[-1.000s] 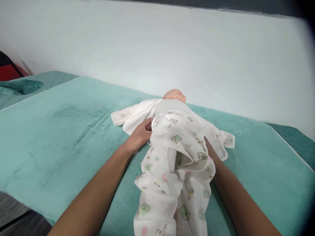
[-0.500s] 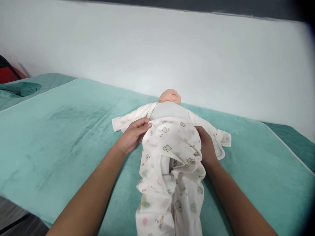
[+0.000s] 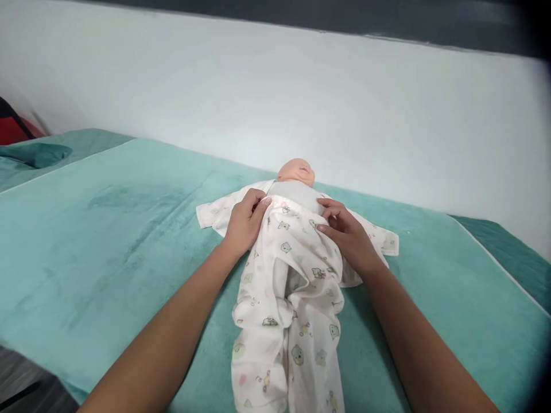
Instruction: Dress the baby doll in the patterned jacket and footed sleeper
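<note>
A baby doll [image 3: 296, 171] lies on its back, head toward the wall, with its pale grey torso bare at the chest. White printed baby pants [image 3: 286, 249] with green bear faces cover its legs and reach up over the belly. My left hand [image 3: 244, 225] pinches the waistband at the left side between thumb and fingers. Over the right side of the waist, my right hand [image 3: 350, 238] rests with thumb and fingers apart, touching the pants. Beneath the doll spreads a matching baby shirt [image 3: 381, 236], open at the front, with the sleeves out to both sides.
A light green padded cover [image 3: 107, 241] spreads under everything. Behind the doll rises a white wall [image 3: 275, 97]. Folded darker green cloth [image 3: 37, 155] lies at the far left, near a red and black object [image 3: 12, 129]. Grey floor shows at the lower left.
The waistband sits higher on the torso. My left hand has moved up and inward with it. The right hand has come from the pants' side onto their front, its fingers now apart.
</note>
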`<state>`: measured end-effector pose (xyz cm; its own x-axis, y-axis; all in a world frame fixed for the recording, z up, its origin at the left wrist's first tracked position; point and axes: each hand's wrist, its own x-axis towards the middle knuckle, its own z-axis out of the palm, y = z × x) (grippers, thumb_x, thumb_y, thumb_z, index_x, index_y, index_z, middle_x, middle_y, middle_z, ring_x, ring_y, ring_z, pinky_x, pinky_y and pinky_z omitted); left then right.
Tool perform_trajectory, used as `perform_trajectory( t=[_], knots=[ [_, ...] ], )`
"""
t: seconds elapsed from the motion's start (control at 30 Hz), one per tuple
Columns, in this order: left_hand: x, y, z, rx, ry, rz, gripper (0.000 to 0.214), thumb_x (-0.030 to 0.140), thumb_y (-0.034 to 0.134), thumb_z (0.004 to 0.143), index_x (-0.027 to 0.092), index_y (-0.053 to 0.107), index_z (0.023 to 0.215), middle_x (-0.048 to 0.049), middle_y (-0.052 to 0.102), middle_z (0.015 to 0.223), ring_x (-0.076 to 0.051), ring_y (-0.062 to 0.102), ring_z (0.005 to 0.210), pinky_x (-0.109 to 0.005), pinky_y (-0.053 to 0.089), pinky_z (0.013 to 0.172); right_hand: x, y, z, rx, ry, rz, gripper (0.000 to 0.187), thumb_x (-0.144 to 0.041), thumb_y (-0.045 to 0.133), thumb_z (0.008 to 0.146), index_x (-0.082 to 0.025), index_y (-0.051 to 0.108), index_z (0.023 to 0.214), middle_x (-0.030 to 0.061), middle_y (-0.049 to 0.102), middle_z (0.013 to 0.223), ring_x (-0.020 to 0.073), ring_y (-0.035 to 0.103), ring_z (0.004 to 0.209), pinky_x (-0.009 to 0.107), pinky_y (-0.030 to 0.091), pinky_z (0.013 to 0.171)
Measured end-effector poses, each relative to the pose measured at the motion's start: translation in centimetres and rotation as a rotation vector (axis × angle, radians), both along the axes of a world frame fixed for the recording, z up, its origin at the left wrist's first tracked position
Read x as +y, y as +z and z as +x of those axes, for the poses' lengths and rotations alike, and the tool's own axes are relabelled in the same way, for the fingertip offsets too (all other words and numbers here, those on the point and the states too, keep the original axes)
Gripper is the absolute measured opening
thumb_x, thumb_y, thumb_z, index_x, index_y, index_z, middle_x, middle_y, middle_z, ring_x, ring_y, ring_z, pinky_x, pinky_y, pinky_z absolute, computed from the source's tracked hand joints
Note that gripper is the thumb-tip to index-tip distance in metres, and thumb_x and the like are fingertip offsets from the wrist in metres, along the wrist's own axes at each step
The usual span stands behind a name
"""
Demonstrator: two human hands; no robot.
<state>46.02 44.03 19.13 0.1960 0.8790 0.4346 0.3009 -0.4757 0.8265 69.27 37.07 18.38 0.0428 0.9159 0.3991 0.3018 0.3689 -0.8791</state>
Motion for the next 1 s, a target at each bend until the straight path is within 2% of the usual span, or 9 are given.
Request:
perform_trajectory(
  t=[0.17, 0.27, 0.4, 0.5, 0.6, 0.73, 0.83, 0.93, 1.0],
  knots=[
    [1.6, 0.3, 0.8, 0.067, 0.004, 0.050, 0.020, 0.040, 0.044, 0.097, 0.023, 0.051, 0.090, 0.0035, 0.054, 0.074, -0.015, 0.050, 0.072, -0.027, 0.036, 0.070, 1.5, 0.4, -0.3, 0.025, -0.004, -0.009, 0.020, -0.036, 0.063, 0.087, -0.022, 0.050, 0.080, 0.0045, 0.054, 0.139, 0.0211, 0.047, 0.130, 0.037, 0.036, 0.105],
    [2.5, 0.5, 1.0, 0.153, -0.014, 0.057, 0.021, 0.040, 0.040, 0.097, 0.023, 0.050, 0.088, 0.0028, 0.054, 0.073, -0.017, 0.050, 0.072, -0.028, 0.035, 0.068, 3.6, -0.2, 0.2, 0.087, -0.124, -0.026, 0.022, -0.038, 0.061, 0.087, -0.023, 0.047, 0.080, 0.0025, 0.068, 0.104, 0.0190, 0.061, 0.102, 0.033, 0.044, 0.087],
    [3.3, 1.1, 1.3, 0.285, -0.039, 0.205, 0.022, 0.038, 0.039, 0.098, 0.022, 0.053, 0.091, -0.0025, 0.061, 0.086, -0.020, 0.053, 0.084, -0.031, 0.037, 0.075, 6.0, -1.8, 0.9, 0.185, -0.350, -0.086, 0.027, -0.042, 0.063, 0.083, -0.024, 0.044, 0.076, -0.0051, 0.051, 0.065, 0.0146, 0.052, 0.065, 0.027, 0.042, 0.063],
    [3.7, 1.8, 1.5, 0.346, -0.120, 0.274, 0.024, 0.038, 0.037, 0.098, 0.023, 0.055, 0.097, -0.0047, 0.064, 0.098, -0.021, 0.055, 0.092, -0.031, 0.039, 0.078, 6.3, -2.4, 0.9, 0.196, -0.307, -0.062, 0.027, -0.046, 0.062, 0.083, -0.023, 0.047, 0.079, -0.0003, 0.062, 0.085, 0.0160, 0.057, 0.079, 0.029, 0.046, 0.071],
    [4.3, 2.6, 1.9, 0.446, -0.125, 0.216, 0.026, 0.041, 0.034, 0.099, 0.024, 0.054, 0.098, -0.0018, 0.063, 0.081, -0.020, 0.055, 0.072, -0.030, 0.035, 0.065, 6.1, -1.6, 0.5, 0.191, -0.197, -0.041, 0.026, -0.047, 0.062, 0.084, -0.023, 0.054, 0.089, 0.0036, 0.063, 0.116, 0.0186, 0.059, 0.102, 0.033, 0.047, 0.087],
    [5.7, 3.5, 2.8, 0.577, -0.099, 0.238, 0.025, 0.040, 0.033, 0.099, 0.025, 0.052, 0.097, 0.0006, 0.051, 0.062, -0.020, 0.046, 0.055, -0.029, 0.027, 0.057, 6.5, 0.2, 0.1, 0.090, -0.045, -0.046, 0.027, -0.047, 0.065, 0.082, -0.022, 0.058, 0.087, 0.0022, 0.058, 0.132, 0.0208, 0.053, 0.119, 0.034, 0.040, 0.100],
    [6.9, 3.9, 3.6, 0.623, -0.118, 0.223, 0.020, 0.038, 0.036, 0.097, 0.025, 0.052, 0.098, 0.0009, 0.047, 0.058, -0.019, 0.042, 0.052, -0.029, 0.026, 0.057, 7.3, 0.7, 0.1, 0.078, -0.026, -0.075, 0.027, -0.048, 0.064, 0.083, -0.022, 0.056, 0.078, -0.0004, 0.066, 0.108, 0.0186, 0.058, 0.100, 0.031, 0.044, 0.088],
    [7.2, 3.8, 4.1, 0.646, -0.145, 0.170, 0.017, 0.037, 0.042, 0.095, 0.025, 0.054, 0.095, 0.0007, 0.048, 0.057, -0.020, 0.043, 0.053, -0.030, 0.028, 0.060, 8.0, 0.1, 0.5, 0.189, -0.205, -0.079, 0.031, -0.046, 0.065, 0.081, -0.022, 0.048, 0.070, -0.0047, 0.053, 0.069, 0.0144, 0.051, 0.069, 0.028, 0.042, 0.069],
    [6.7, 3.4, 4.1, 0.611, -0.145, 0.132, 0.018, 0.038, 0.043, 0.094, 0.026, 0.056, 0.093, 0.0002, 0.053, 0.060, -0.021, 0.047, 0.057, -0.030, 0.030, 0.061, 8.4, -0.6, 0.9, 0.291, -0.304, -0.086, 0.034, -0.044, 0.065, 0.078, -0.023, 0.042, 0.066, -0.0052, 0.047, 0.064, 0.0141, 0.047, 0.064, 0.028, 0.041, 0.064]
  ],
)
